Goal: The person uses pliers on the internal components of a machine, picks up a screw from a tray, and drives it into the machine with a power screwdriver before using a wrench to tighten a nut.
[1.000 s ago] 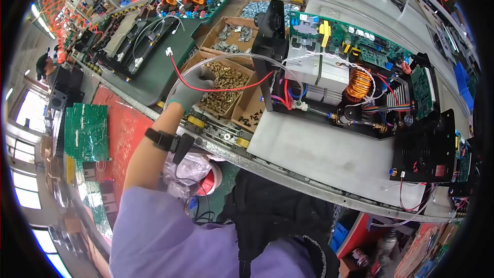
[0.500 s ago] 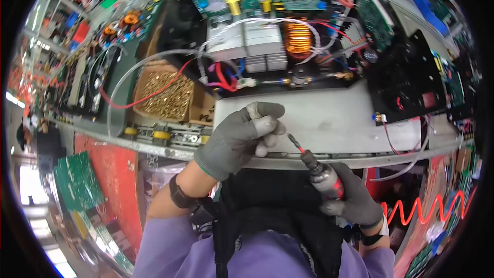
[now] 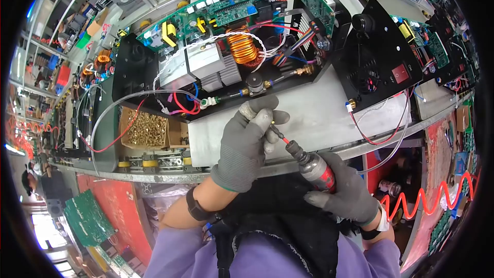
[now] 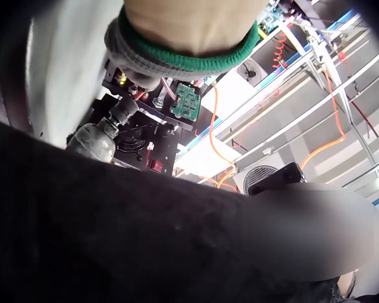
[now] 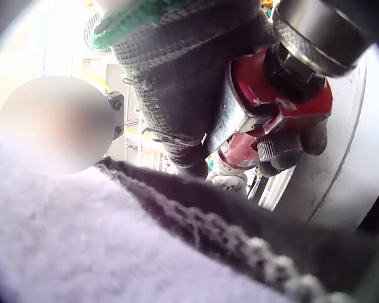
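My gloved left hand pinches a small brass-coloured screw between thumb and fingertips, right at the tip of a driver bit. The bit belongs to a red and grey air screwdriver, which my gloved right hand grips, its nose tilted up and to the left. In the right wrist view the red body of the screwdriver shows beside the glove. Both hands are over the bench's front edge, in front of an open black chassis with a green circuit board, a copper coil and silver heat sinks.
A box of brass screws stands left of the metal plate under the chassis. To the right is a black panel with a red switch. A clear hose loops out at left; a coiled red air hose hangs at right.
The left hand has left the screw box and come to the middle. The right hand with the screwdriver came into view, and its bit has met the left fingertips. The view has shifted too.
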Motion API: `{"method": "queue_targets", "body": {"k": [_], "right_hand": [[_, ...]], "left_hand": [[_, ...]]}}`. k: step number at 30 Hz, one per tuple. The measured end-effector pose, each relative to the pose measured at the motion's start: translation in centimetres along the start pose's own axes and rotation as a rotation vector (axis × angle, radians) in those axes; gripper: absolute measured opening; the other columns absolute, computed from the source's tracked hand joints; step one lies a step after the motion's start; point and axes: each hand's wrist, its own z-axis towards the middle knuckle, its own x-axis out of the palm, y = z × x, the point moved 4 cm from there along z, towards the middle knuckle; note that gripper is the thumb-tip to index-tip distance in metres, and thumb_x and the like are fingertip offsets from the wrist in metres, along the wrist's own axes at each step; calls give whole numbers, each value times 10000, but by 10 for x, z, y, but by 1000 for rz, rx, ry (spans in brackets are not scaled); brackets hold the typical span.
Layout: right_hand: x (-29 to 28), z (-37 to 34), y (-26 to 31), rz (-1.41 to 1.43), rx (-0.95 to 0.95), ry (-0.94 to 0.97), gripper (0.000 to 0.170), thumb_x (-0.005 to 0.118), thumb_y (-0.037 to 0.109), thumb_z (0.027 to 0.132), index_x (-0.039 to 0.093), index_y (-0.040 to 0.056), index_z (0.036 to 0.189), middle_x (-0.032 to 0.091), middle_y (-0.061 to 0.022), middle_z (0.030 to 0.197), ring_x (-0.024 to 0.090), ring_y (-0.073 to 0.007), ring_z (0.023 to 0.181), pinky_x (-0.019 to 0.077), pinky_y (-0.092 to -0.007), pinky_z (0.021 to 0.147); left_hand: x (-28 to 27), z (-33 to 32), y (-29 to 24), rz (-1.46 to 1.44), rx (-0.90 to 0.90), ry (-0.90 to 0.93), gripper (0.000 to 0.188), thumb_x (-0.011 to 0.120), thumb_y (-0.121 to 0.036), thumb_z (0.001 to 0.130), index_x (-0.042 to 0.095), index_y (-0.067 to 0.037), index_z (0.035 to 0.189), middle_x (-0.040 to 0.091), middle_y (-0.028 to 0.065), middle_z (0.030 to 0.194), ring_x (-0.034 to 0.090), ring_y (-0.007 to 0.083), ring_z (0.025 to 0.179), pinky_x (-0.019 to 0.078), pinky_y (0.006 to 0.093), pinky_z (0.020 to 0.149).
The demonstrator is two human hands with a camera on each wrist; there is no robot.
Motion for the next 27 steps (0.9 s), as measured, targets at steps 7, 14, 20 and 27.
{"method": "queue_targets", "body": {"k": [7, 14, 20, 27], "right_hand": [[5, 2, -4, 141, 109, 91, 713, 817, 318, 757, 486, 47, 1327, 660, -242, 1006, 677, -396, 930, 514, -434, 794], [14, 1, -16, 614, 334, 304, 685, 736, 356, 794, 485, 35, 1345, 609, -136, 1115, 591, -208, 1018, 472, -343, 879], [15, 2, -12, 715, 318, 319, 692, 719, 371, 796, 479, 30, 1348, 586, -110, 1097, 573, -190, 968, 469, -324, 852], [11, 4, -13, 766, 302, 329, 669, 709, 349, 803, 469, 24, 1337, 598, -80, 942, 593, -157, 813, 487, -299, 717]], "left_hand": [[11, -3, 1, -26, 92, -87, 237, 499, -120, 1011, 547, -26, 1223, 668, 148, 1028, 532, 45, 610, 447, 175, 523], [13, 0, 5, -207, 170, 48, 232, 496, -144, 1022, 532, -48, 1229, 650, 134, 996, 519, 51, 596, 441, 189, 531], [14, 1, 5, -263, 192, 60, 230, 491, -147, 1025, 530, -60, 1234, 645, 128, 1003, 511, 52, 599, 439, 189, 539], [22, -2, -1, 51, 312, 27, 270, 514, -193, 1025, 517, -50, 1253, 644, 133, 1040, 515, 51, 677, 445, 195, 595]]}}
